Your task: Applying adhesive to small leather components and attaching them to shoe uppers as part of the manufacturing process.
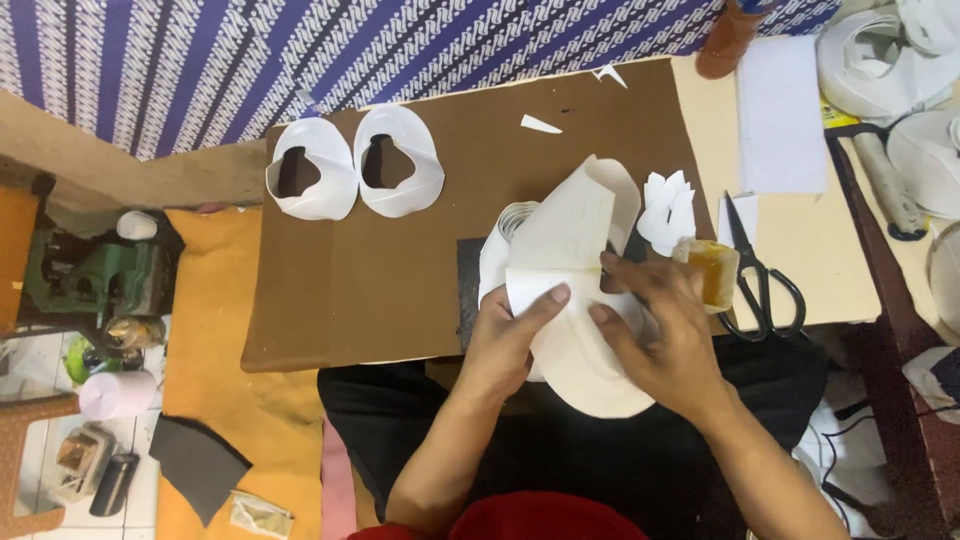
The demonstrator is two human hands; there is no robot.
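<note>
The white cut piece (572, 300), a large curved sheet of thin white material, lies over the near edge of the brown work board (380, 290), towards the board's right near corner, with its lower rounded end hanging off the edge above the person's lap. Its long axis runs from that near end up and slightly rightward to a curled top that stands off the board. The left hand (505, 345) grips it from the left side, thumb pressed flat on the upper face near the sheet's middle and fingers tucked underneath, out of view. The right hand (665, 345) comes at it from the right, fingers spread and bearing down on the right margin, where the sheet meets a smaller notched white piece (668, 208). Both hands are thus closed on the same sheet, close together, thumbs nearly facing across its width; neither is clearly nearer. A stack of similar white pieces (498, 240) sits just behind the left hand. Beside the right hand stands a small jar of amber glue (712, 270), with black scissors (765, 285) beyond it on the pale table (820, 250). Two white pieces with cutouts (355, 165) lie well apart at the board's far left corner.
</note>
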